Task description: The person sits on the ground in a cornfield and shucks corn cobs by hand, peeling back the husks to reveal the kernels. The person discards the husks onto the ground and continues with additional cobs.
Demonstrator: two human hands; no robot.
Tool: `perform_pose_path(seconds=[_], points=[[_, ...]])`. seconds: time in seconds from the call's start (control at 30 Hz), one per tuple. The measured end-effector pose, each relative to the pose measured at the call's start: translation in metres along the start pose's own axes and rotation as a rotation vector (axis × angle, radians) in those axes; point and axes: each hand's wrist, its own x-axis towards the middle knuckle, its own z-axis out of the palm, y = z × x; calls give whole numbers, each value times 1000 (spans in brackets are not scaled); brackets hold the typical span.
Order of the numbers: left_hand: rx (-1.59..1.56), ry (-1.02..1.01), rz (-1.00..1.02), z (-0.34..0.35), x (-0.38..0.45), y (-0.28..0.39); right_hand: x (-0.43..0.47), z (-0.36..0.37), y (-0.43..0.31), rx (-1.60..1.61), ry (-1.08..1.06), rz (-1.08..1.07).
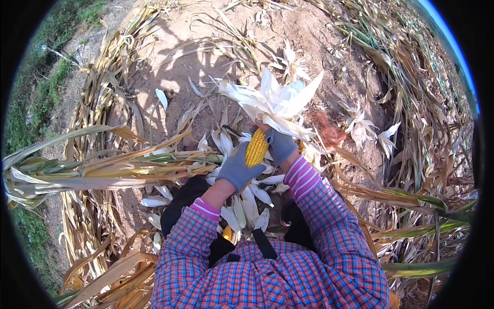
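Note:
My left hand (240, 167), in a grey glove, is closed around the lower part of a yellow corn ear (256, 148). The ear is tilted, and its kernels are bare. At the ear's upper end my right hand (281, 143), also gloved in grey, grips the base of the peeled-back pale husk (276, 102). The husk leaves fan out above that hand, away from me. Whether the husk is still joined to the ear is hidden by the fingers. Below my hands, loose white husk leaves (249, 206) cover the ground, with another yellow ear (227, 233) partly showing among them.
Dry corn stalks (115, 166) reach in from the left, and more stalks (417, 204) lie at the right. A tuft of reddish corn silk (328, 130) and discarded husks (359, 125) rest on the bare soil (185, 73). Green plants (42, 85) grow along the far left.

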Motion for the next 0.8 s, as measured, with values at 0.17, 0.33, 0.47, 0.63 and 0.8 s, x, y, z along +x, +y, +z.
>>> perform_pose_path(seconds=[0.17, 0.33, 0.47, 0.63, 0.8], points=[[21, -63, 12, -7, 2, -1, -9, 18, -34, 262, 54, 48], [-27, -94, 75, -2, 3, -11, -18, 19, -57, 247, 35, 125], [-10, -197, 33, -5, 4, -9, -15, 9, -65, 257, -1, 195], [45, -193, 91, -2, 3, -15, -20, 17, -64, 198, 87, 159], [154, -205, 103, -11, 5, -13, -24, 21, -71, 179, 42, 162]])
